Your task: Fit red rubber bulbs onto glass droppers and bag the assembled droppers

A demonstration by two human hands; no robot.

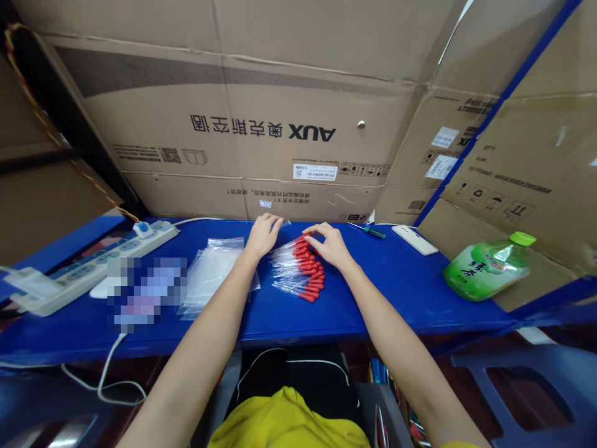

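A fan of droppers with red bulbs and clear thin stems lies on the blue table, bulbs toward the right. My right hand is at the far end of this fan, thumb and fingertips pinched at a red bulb. Left of the fan, my left hand is closed with its fingers curled. A bit of clear material shows at its fingertips; what it belongs to is hidden. A stack of clear zip bags lies beside my left forearm.
A power strip and a blurred-out object with a white cable are at the left. On the right are a green screwdriver, a white flat device and a green tea bottle. Cardboard walls the back.
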